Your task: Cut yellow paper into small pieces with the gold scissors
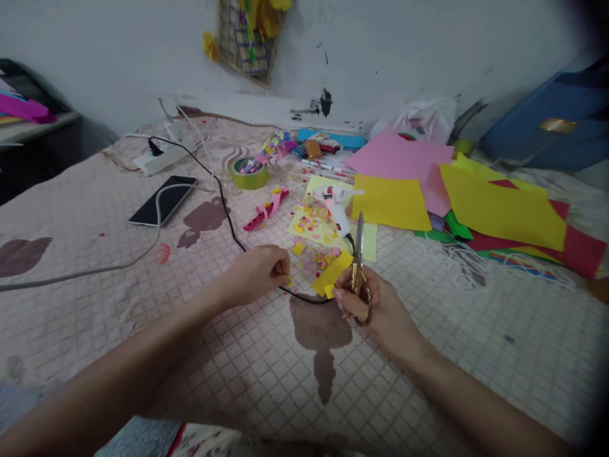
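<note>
My right hand (368,298) is closed around gold-handled scissors (360,254), their blades pointing up and away from me. A small yellow paper piece (329,291) shows at its fingertips, beside a larger yellow paper strip (335,273). Over the cloth to the left, my left hand (264,273) has its fingers curled together; a tiny yellow bit shows at the fingertips, but what they pinch is hidden. Yellow and pink paper scraps (316,222) lie scattered beyond both hands. Among them a white glue gun (337,209) rests on pale yellow paper (370,244).
A black cord (231,222) crosses the cloth near my left hand. Left are a phone (164,202) and a power strip (162,158). Behind stand a tape roll (248,174) and a pink decorated stick (266,211). Coloured sheets (504,206) and white string (469,263) lie right.
</note>
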Demonstrator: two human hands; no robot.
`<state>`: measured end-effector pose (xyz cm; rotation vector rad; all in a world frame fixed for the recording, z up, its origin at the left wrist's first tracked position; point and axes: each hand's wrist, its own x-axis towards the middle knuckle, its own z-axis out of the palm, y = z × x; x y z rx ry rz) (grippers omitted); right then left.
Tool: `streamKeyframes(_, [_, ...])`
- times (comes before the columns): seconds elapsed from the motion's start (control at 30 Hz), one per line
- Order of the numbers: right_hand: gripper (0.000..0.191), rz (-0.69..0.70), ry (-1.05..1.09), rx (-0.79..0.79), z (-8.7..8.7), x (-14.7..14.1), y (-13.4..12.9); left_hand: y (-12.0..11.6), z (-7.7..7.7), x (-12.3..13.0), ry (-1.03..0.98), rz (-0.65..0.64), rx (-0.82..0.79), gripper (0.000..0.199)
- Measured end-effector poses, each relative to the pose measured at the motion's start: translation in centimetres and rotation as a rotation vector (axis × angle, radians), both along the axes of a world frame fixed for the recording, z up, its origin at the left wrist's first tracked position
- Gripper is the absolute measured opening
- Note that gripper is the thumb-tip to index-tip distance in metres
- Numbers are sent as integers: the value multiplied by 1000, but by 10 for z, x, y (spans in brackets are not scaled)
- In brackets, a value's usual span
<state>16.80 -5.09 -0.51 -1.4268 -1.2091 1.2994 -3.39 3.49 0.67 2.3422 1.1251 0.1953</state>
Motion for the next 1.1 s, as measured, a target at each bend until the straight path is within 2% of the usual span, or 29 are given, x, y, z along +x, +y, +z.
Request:
streamKeyframes(0.23, [12, 23, -8, 21, 0, 1, 1, 5, 3, -1, -156, 70, -121, 6])
streamKeyframes(0.33, [11, 37, -24, 23, 2, 1, 1, -1, 4, 5, -269, 102, -172, 8])
streamKeyframes(0.43, [11, 47, -38, 35, 3, 1, 0, -15, 4, 15, -429, 64, -401, 15])
streamKeyframes(0.5, [12, 50, -46, 53, 3, 1, -1, -25, 3, 22, -466, 42, -560, 18])
streamKeyframes(0.67, [12, 57, -57, 78, 3, 0, -2, -35, 3, 31, -532, 98, -770, 19])
streamKeyframes(0.83, [13, 53, -8, 57, 2, 0, -3, -31, 4, 33, -589, 137, -861, 19])
streamKeyframes(1.1, [14, 68, -2, 30, 4, -1, -3, -32, 3, 31, -608, 111, -876, 19])
